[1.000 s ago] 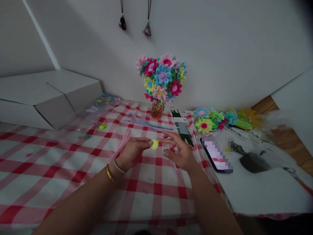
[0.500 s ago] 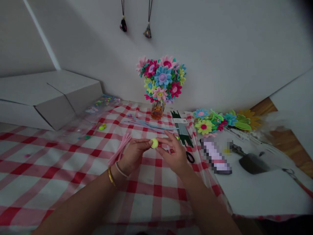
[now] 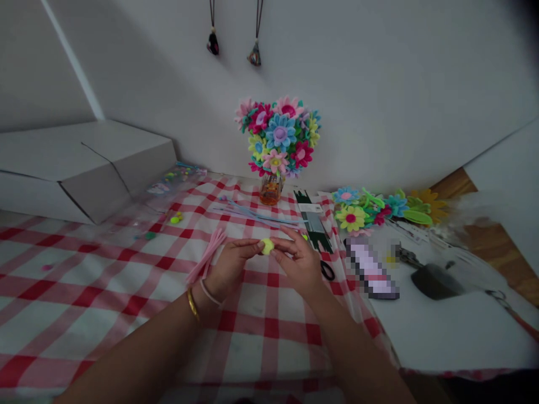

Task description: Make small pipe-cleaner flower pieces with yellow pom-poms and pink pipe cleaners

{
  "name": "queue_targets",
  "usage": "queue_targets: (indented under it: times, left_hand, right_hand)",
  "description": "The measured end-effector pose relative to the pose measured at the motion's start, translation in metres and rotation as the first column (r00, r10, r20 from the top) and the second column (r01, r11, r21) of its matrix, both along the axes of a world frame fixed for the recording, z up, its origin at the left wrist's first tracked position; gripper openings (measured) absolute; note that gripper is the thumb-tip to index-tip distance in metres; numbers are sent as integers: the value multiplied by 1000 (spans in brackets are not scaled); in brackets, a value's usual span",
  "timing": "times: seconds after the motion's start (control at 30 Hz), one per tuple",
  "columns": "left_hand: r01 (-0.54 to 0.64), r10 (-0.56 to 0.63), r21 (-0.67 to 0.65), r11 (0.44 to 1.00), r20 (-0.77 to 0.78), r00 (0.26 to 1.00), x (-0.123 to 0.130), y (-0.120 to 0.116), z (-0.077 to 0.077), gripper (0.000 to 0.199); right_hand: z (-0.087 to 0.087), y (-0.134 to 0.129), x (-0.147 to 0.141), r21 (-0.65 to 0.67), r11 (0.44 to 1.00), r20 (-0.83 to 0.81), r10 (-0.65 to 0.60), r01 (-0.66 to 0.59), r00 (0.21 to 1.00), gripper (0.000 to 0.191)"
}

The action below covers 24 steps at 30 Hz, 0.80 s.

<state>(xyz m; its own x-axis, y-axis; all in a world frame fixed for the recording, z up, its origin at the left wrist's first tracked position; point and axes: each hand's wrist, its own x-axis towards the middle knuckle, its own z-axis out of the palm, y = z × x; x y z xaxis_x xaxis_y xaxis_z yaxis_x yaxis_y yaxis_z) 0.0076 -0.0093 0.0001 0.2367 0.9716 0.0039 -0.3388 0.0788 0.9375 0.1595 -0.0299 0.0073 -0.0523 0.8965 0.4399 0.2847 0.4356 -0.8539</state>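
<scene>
Between both hands, above the checked cloth, is a small pale-yellow disc (image 3: 266,246) that looks like a coiled pipe cleaner. My left hand (image 3: 231,262) pinches its left side between thumb and fingers. On the disc's right edge, the thumb and a finger of my right hand (image 3: 301,261) close in a pinch, and its upper finger is raised. Just left of my left hand lies a bundle of pink pipe cleaners (image 3: 207,255). Blue and lilac pipe cleaners (image 3: 256,214) are spread beyond the hands. Black scissors (image 3: 327,271) lie partly hidden beside my right hand.
A vase of fuzzy flowers (image 3: 280,134) stands by the wall. At the left is a white box (image 3: 84,168), with bagged pom-poms (image 3: 168,178) beside it. Dark green pipe cleaners (image 3: 324,242), finished flowers (image 3: 351,217), a blurred-out phone-like object (image 3: 373,269) and a dark pouch (image 3: 435,280) lie right.
The yellow disc has turned slightly between my fingers. My right fingers have shifted a little around its edge; my left hand has barely moved.
</scene>
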Motion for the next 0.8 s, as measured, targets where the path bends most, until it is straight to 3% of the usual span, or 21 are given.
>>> queue_targets:
  times: [0.27, 0.5, 0.8]
  left_hand:
    - [67, -67, -3, 998, -80, 995, -5, 4, 0, 17]
    - [121, -122, -13, 993, -28, 992, -6, 2, 8, 15]
    - [136, -137, -77, 988, 0, 991, -9, 3, 6, 13]
  right_hand:
    - [1, 3, 5, -45, 997, -25, 59, -60, 998, 49]
    - [0, 4, 8, -102, 987, -75, 120, -127, 990, 48]
    - [4, 1, 11, -139, 975, -18, 174, -175, 985, 46]
